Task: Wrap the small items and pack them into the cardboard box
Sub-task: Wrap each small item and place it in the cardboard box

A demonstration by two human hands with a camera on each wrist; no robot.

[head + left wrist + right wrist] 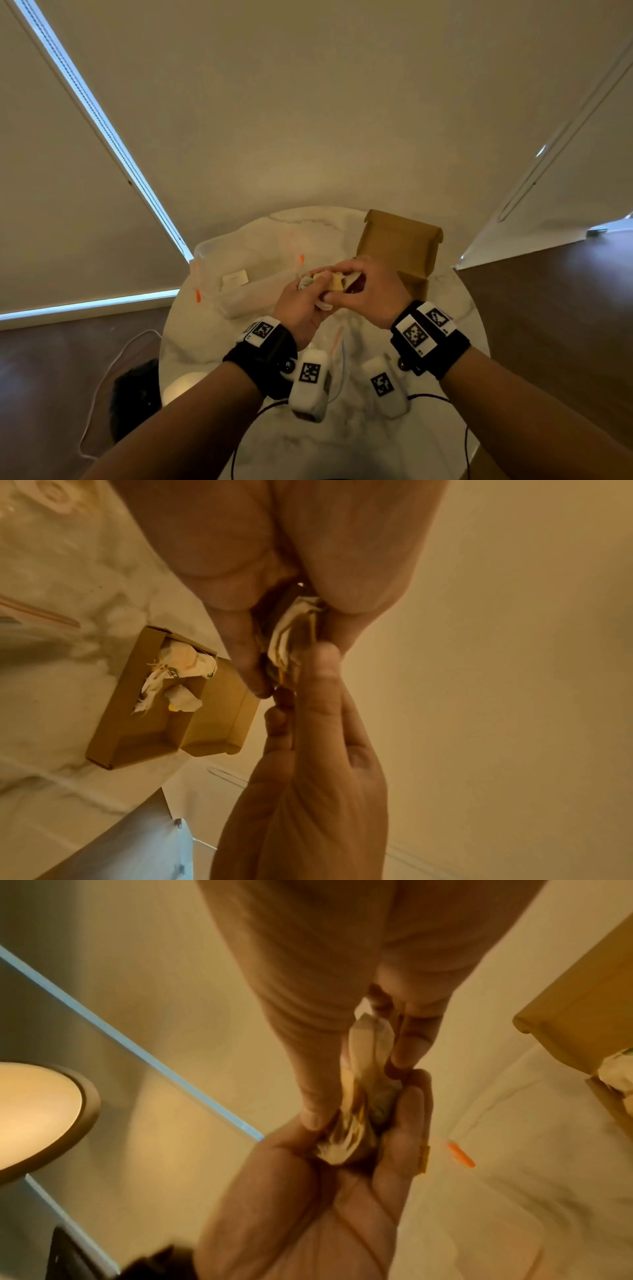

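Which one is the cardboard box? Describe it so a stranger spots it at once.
Start at the round white marble table. The cardboard box sits at its far right, beyond the right hand, lid flap standing open. It is the only brown thing there; the clear plastic tub to its left is see-through with orange clips.

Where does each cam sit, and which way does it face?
Head: on the head, facing forward and down at the marble table; shows both forearms, left hand and right hand gripping the paper-wrapped item.
Left wrist: along the left hand toward the right hand; open cardboard box beside them.
Right wrist: along the right hand toward the left hand; box corner at the right edge.
Shared: the wrapped item; the box.
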